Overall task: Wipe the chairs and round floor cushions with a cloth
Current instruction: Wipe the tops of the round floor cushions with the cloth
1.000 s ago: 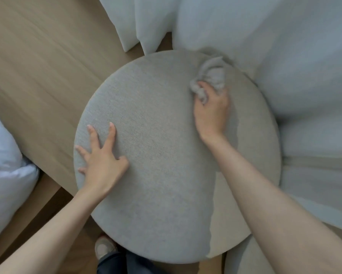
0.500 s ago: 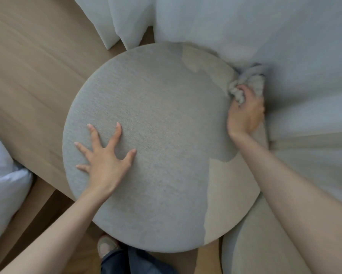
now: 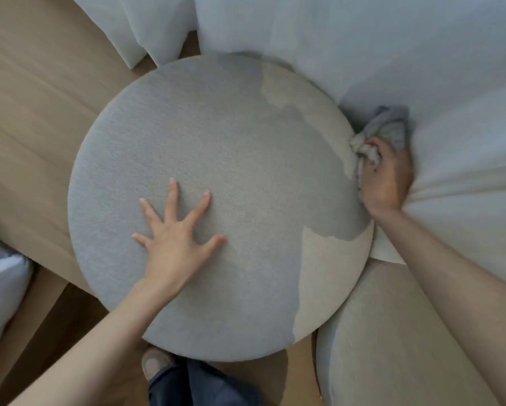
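While the left hand (image 3: 175, 238) lay flat on the big round grey fabric cushion (image 3: 216, 142), with its fingers straight and spread wide, the right hand (image 3: 388, 177) was at the cushion's right edge. The right hand's fingers were curled round a crumpled grey cloth (image 3: 389, 127) and gripped it. The cloth stuck out past the fingers, away from the person, and touched the side of the cushion. It sat between the cushion's edge and the thin white curtain (image 3: 363, 39), which hung in folds along the top and right. The left hand was a bit left of the cushion's middle, well apart from the cloth. Light wooden floor (image 3: 26, 112) showed to the left of the cushion. A second round cushion, pale beige (image 3: 377, 332), lay just beside it at the lower right. Soft white bedding (image 3: 0, 288) showed at the left edge. A shoe toe (image 3: 155, 363) and a dark blue trouser leg (image 3: 199, 385) peeked out below the cushion.
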Tool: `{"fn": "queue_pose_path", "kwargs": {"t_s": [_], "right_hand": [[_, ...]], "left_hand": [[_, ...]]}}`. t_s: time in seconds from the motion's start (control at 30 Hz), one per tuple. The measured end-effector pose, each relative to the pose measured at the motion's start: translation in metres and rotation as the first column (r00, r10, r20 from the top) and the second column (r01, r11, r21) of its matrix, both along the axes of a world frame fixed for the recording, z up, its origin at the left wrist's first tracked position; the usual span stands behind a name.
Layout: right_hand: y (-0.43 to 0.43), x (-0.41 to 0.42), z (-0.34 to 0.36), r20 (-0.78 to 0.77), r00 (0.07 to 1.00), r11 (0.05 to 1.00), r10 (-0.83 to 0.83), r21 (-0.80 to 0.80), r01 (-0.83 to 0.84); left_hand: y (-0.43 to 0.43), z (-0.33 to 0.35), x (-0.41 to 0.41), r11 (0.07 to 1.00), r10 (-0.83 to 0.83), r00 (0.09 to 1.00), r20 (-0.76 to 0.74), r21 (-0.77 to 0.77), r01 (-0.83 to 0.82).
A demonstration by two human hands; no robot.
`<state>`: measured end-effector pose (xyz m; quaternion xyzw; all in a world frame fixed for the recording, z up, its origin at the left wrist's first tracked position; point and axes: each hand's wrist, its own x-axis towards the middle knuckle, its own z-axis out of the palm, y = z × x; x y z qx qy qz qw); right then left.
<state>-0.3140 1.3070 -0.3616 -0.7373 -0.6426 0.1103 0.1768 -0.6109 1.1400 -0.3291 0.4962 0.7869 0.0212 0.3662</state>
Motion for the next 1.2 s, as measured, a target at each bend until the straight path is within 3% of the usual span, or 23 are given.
{"fn": "queue_pose_path", "kwargs": {"t_s": [0.1,0.2,0.33,0.37,0.47,0.53,0.63,0.73,0.83,0.93,1.03,1.2], "right_hand": [[-0.036,-0.021,-0.002,-0.045,0.990,0.991,-0.137,-0.003,0.137],[-0.097,-0.064,0.004,-0.157,0.978,0.990,0.134,-0.011,-0.137],[-0.113,-0.046,0.013,-0.087,0.815,0.816,0.573,-0.027,-0.577],[-0.099,-0.030,0.013,-0.068,0.825,0.824,0.561,-0.043,-0.565],[-0.058,0.025,0.006,0.015,0.971,0.971,0.237,-0.035,-0.237],[-0.069,0.032,0.003,0.025,0.997,0.996,0.077,-0.051,-0.076],[-0.148,-0.009,0.007,-0.082,0.989,0.983,0.124,-0.129,-0.134],[-0.218,-0.041,0.022,-0.177,0.905,0.900,0.387,-0.138,-0.412],[-0.197,-0.020,0.028,-0.127,0.839,0.832,0.530,-0.112,-0.543],[-0.146,0.013,0.023,-0.060,0.961,0.960,0.269,-0.056,-0.273],[-0.124,0.018,0.015,0.026,0.995,0.994,0.093,-0.053,-0.092],[-0.223,-0.041,0.007,-0.115,0.993,0.993,-0.021,-0.115,0.008]], "left_hand": [[0.002,-0.003,0.028,0.994,-0.100,0.994,-0.047,-0.038,0.098],[0.007,-0.006,0.038,0.994,-0.098,0.993,-0.071,-0.063,0.093],[0.008,-0.006,0.039,0.991,-0.108,0.990,-0.090,-0.083,0.101],[0.008,-0.006,0.039,0.992,-0.107,0.990,-0.088,-0.082,0.100],[0.008,-0.007,0.040,0.992,-0.109,0.990,-0.086,-0.077,0.102],[0.008,-0.006,0.042,0.992,-0.109,0.990,-0.088,-0.073,0.103],[0.007,-0.004,0.044,0.991,-0.115,0.989,-0.095,-0.073,0.108],[0.006,-0.001,0.044,0.991,-0.117,0.989,-0.087,-0.076,0.110],[0.006,0.000,0.043,0.990,-0.128,0.988,-0.087,-0.073,0.122],[0.002,0.000,0.042,0.986,-0.157,0.983,-0.095,-0.065,0.152],[-0.015,0.001,0.036,0.971,-0.239,0.966,-0.094,-0.015,0.239],[-0.046,-0.002,0.023,0.886,-0.459,0.873,-0.162,-0.008,0.464]]}}
